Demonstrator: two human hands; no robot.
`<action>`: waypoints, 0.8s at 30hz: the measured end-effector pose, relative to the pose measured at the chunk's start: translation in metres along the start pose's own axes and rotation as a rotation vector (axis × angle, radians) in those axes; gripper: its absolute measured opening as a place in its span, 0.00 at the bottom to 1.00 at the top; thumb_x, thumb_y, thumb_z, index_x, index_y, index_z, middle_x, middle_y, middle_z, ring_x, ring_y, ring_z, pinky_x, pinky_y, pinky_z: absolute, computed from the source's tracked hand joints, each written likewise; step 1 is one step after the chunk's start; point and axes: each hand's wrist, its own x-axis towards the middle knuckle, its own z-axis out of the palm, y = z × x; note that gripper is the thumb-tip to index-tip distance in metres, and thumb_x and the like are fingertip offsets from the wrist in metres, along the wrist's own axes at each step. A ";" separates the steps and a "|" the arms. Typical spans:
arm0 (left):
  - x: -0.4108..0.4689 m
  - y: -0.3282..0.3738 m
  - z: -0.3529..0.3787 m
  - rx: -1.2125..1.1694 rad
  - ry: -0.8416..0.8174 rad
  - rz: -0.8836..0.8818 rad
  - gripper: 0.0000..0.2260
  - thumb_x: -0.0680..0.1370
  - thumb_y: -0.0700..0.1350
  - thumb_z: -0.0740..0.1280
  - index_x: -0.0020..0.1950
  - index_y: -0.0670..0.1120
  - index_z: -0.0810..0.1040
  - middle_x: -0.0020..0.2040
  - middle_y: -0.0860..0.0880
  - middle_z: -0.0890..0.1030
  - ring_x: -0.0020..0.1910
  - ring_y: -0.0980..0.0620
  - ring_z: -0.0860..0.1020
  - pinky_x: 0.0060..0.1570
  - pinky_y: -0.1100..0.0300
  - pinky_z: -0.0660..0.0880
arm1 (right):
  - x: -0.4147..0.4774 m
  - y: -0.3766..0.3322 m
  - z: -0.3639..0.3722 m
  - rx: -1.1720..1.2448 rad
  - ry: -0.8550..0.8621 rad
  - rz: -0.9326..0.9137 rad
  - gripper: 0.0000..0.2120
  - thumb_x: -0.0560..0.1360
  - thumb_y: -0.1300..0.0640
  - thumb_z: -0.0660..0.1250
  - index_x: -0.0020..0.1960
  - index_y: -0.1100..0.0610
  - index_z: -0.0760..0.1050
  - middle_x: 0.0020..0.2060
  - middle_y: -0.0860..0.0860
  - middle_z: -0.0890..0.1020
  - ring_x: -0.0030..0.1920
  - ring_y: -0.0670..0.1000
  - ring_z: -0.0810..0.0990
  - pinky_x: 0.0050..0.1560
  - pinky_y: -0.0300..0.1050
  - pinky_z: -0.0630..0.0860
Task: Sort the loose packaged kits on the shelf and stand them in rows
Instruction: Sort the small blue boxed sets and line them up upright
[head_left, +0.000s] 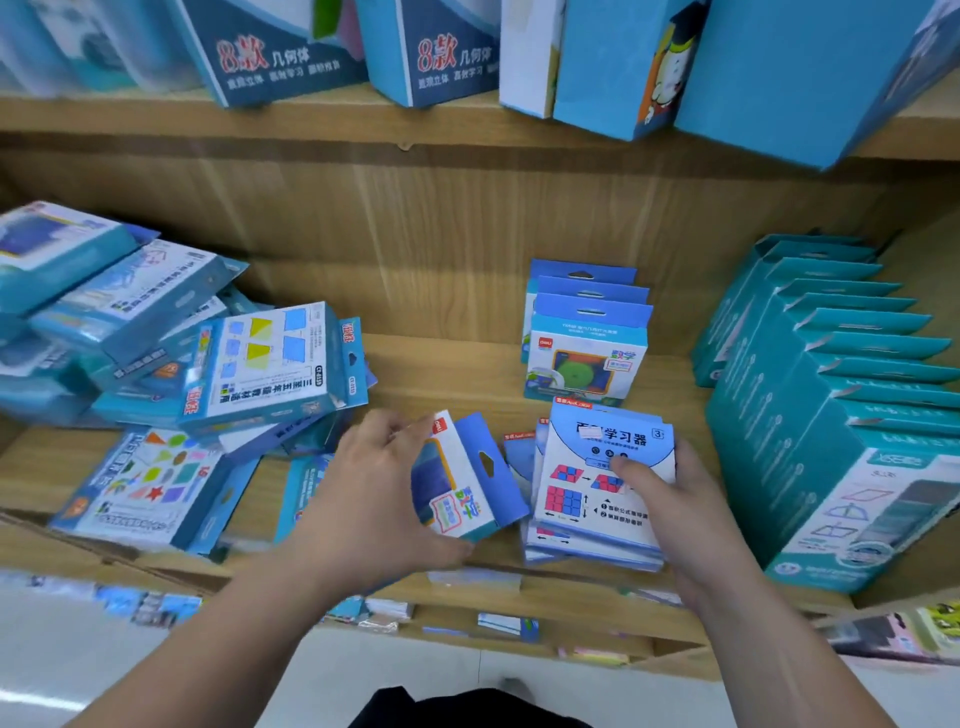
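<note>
Two hands work at the shelf's front edge. Nearest, the left hand grasps one small kit, fingers curled round it. The kit is tipped, its hang-tab end pointing right and away. Just beside it the right hand clamps a stack of flat packs, thumb on the top face, lower packs mostly hidden. Toward the shelf's back, three matching kits stand in a row, ahead and right of the held kit. That is likely its place, once turned tab-up. Though the right hand is nearer, it is full. Far left: a loose heap, bottom layers buried, print blurred.
</note>
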 end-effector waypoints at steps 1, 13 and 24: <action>-0.006 -0.007 -0.001 0.007 -0.025 -0.006 0.54 0.53 0.68 0.71 0.77 0.54 0.63 0.58 0.56 0.63 0.63 0.54 0.67 0.62 0.63 0.67 | -0.001 0.000 0.002 0.000 0.003 0.003 0.15 0.76 0.57 0.72 0.61 0.48 0.76 0.49 0.49 0.88 0.46 0.54 0.88 0.51 0.59 0.83; -0.024 -0.070 -0.019 0.152 -0.195 0.010 0.51 0.63 0.64 0.73 0.81 0.54 0.53 0.79 0.53 0.55 0.76 0.51 0.58 0.72 0.59 0.60 | -0.021 -0.001 0.049 0.060 0.061 0.027 0.14 0.75 0.58 0.73 0.58 0.47 0.76 0.44 0.48 0.88 0.41 0.50 0.88 0.37 0.44 0.82; -0.005 0.000 -0.014 -0.552 -0.259 -0.021 0.32 0.79 0.60 0.65 0.79 0.52 0.60 0.75 0.54 0.68 0.70 0.57 0.69 0.64 0.65 0.64 | -0.026 -0.008 0.045 -0.012 0.065 0.073 0.11 0.75 0.54 0.74 0.56 0.54 0.79 0.44 0.51 0.88 0.44 0.54 0.88 0.51 0.55 0.83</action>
